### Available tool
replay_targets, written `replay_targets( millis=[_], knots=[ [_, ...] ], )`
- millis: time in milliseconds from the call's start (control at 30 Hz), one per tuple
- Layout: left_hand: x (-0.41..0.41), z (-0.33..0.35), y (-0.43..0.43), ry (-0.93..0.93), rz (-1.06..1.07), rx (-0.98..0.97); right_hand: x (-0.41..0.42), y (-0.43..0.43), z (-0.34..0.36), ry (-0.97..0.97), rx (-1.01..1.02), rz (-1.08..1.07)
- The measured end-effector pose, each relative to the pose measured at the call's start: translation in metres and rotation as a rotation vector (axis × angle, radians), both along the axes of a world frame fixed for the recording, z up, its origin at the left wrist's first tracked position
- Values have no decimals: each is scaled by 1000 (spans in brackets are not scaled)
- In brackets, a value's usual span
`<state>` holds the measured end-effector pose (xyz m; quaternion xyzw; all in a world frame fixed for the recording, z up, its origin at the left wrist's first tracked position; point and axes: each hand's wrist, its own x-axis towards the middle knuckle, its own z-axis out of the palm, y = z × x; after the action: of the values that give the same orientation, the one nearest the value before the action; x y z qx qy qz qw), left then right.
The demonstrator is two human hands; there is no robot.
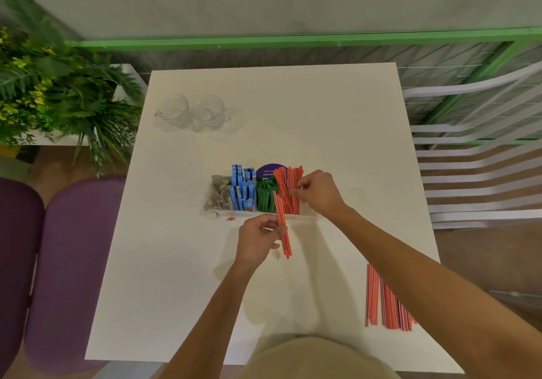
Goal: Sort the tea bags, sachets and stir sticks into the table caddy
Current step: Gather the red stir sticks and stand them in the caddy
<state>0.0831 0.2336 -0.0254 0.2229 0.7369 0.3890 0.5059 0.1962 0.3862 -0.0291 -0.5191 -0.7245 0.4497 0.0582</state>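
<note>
Our left hand (258, 239) pinches a few stir sticks (286, 243) while our right hand (318, 194) pinches aside the bunch (286, 185) in the caddy (305, 217), likely making room.

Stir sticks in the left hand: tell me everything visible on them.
A small bundle of thin straight sticks, red with fine white stripes, material unclear. The left hand pinches them near mid-length, close to upright, slightly tilted. Upper ends overlap the caddy front beside the green sachets; lower ends point at the table, contact unclear. Count unreadable.
</note>
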Motion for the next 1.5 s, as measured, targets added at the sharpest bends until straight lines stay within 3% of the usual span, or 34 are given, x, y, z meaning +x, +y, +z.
replay_targets(
  millis=[267, 633, 733, 867, 1033, 1500],
  knots=[
    [-4, 1, 1, 4, -18, 2, -3, -1, 5, -116, -37, 30],
    [-1, 5, 3, 19, -49, 20, 17, -8, 15, -48, -74, -96],
    [5, 6, 4, 10, -50, 11, 25, -16, 21, 70, -84, -111],
    [12, 9, 5, -13, -67, 19, 29, -31, 31, 241, -205, -48],
    [19, 14, 4, -7, -111, 35, 32, -36, 27, 176, -283, 109],
    [17, 6, -1, -38, -80, 17, 18, -10, 39, 213, -197, 160]
  ],
)
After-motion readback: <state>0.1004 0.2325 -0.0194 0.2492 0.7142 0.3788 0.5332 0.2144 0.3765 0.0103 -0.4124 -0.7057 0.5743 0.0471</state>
